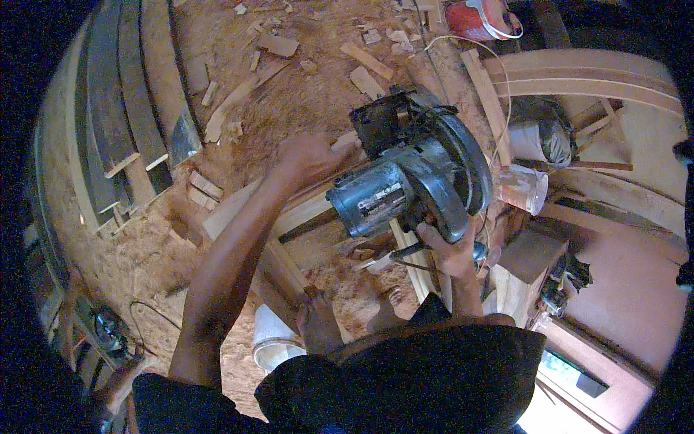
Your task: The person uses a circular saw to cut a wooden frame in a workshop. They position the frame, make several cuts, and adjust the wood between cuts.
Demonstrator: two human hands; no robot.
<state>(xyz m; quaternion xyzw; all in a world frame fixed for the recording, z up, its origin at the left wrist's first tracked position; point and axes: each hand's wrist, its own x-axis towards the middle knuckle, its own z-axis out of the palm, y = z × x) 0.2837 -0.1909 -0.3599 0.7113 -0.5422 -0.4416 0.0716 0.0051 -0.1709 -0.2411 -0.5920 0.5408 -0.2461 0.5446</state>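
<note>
A blue and black circular saw (376, 197) sits over a light wooden board (307, 215) in the middle of the view. My right hand (452, 249) is wrapped round its rear handle, partly hidden by the saw's body. On the far side of the board, my left hand (307, 160) grips the wood just left of the saw's base; its fingers are slightly blurred. The blade guard (473, 159) faces right. Where the blade meets the wood is hidden. My bare foot (319, 318) is beside a lower timber (278, 271).
Sawdust and offcuts (278, 45) cover the ground. Long planks (134, 94) lie at left. A white bucket (269, 329) stands near my foot; a red bucket (473, 20) and a stained pail (522, 189) are at right. A pale cord (506, 87) curves beside the saw.
</note>
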